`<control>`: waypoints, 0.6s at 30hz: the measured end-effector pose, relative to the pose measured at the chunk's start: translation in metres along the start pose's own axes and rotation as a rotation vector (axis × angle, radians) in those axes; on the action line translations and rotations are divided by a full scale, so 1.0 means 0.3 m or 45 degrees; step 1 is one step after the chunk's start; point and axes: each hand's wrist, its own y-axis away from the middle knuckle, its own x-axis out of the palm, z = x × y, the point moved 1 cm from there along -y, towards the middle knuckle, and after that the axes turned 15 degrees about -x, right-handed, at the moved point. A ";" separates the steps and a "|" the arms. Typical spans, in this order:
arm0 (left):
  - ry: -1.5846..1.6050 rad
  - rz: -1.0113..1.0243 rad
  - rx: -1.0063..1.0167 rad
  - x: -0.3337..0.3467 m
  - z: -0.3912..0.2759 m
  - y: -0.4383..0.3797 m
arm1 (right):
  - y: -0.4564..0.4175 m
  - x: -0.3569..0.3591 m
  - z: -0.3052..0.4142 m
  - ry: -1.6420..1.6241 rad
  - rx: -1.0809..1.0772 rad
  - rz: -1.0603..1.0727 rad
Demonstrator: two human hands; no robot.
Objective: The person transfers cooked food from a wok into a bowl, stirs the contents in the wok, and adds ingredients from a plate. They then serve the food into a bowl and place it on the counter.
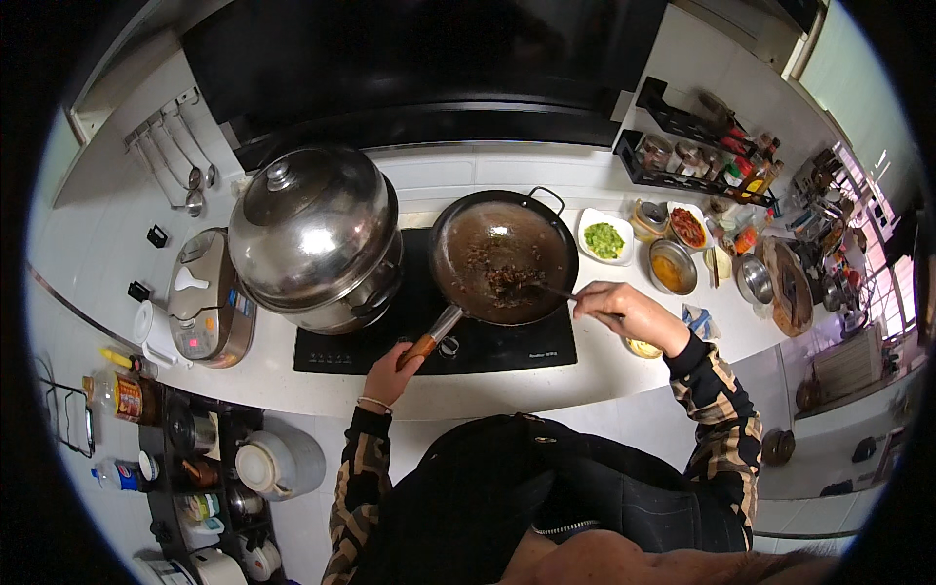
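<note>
My left hand grips the wooden end of the handle of a dark wok on the cooktop. In my right hand is a dark-handled cooking utensil; its working end sits among the food and is hard to make out. Dark chopped food, seemingly minced, lies gathered towards the near side of the wok. A thin shiny film coats the wok's inside. Beyond my right hand stands a white dish of chopped green vegetable.
A large lidded steel steamer pot fills the cooktop's left side, beside a rice cooker. To the right are a steel bowl of yellow liquid, a dish of red food and a folded cloth. The range hood overhangs the back.
</note>
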 end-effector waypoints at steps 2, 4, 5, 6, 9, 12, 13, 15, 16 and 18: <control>0.014 0.022 -0.013 -0.007 -0.003 -0.002 | -0.014 0.020 0.006 -0.026 -0.044 0.084; 0.034 0.037 0.016 -0.009 -0.002 -0.011 | -0.013 0.087 -0.058 0.020 -0.025 0.099; 0.037 0.037 0.003 -0.007 0.007 -0.008 | -0.011 0.121 -0.108 0.066 -0.021 0.042; 0.046 0.031 -0.009 -0.005 0.008 -0.006 | -0.031 0.131 -0.139 0.116 -0.023 -0.012; 0.066 0.015 -0.019 -0.009 0.012 -0.010 | -0.050 0.069 -0.160 0.221 -0.048 -0.055; 0.030 -0.009 -0.013 -0.004 0.022 -0.008 | -0.051 -0.059 -0.116 0.185 -0.075 0.138; 0.007 -0.020 -0.008 -0.005 0.021 -0.009 | -0.043 -0.078 -0.115 0.136 -0.066 0.216; 0.029 -0.011 -0.010 -0.002 0.007 -0.001 | -0.036 -0.078 -0.127 0.103 0.041 0.341; 0.039 0.003 0.002 0.000 -0.007 0.001 | -0.034 -0.062 -0.152 0.109 -0.026 0.288; 0.025 0.032 0.000 -0.005 -0.006 -0.002 | -0.040 0.006 -0.226 0.138 -0.091 0.119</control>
